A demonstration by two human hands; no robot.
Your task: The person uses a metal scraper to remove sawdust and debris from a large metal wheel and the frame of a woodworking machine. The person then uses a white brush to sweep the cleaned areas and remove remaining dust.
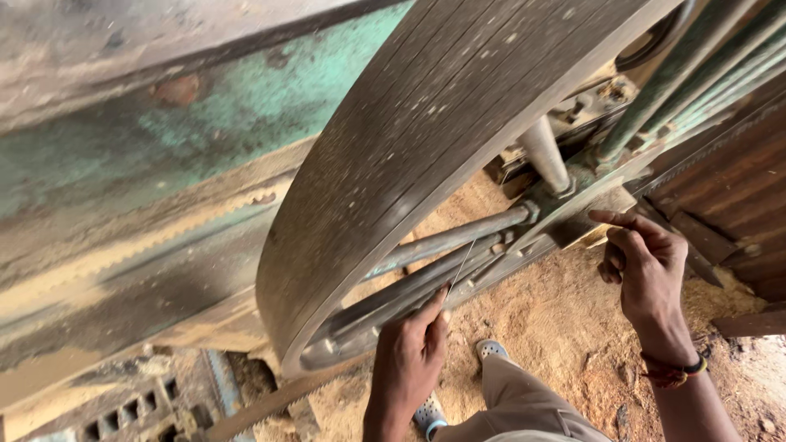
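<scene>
Head view, left hand (pixel 413 348) pinching thin wire (pixel 460 268)

Large wheel (pixel 426 155) left of spokes (pixel 442 245), both hands below, sawdust floor (pixel 565 319) beneath

Soft daylight without glare, brighter on the sawdust floor (pixel 565 319) at the right, the big wheel (pixel 426 155) rim in even light, deep shadow under the green machine body (pixel 164 131) at lower left — upper left corner blurred, edges slightly stretched, hands fairly sharp.
</scene>
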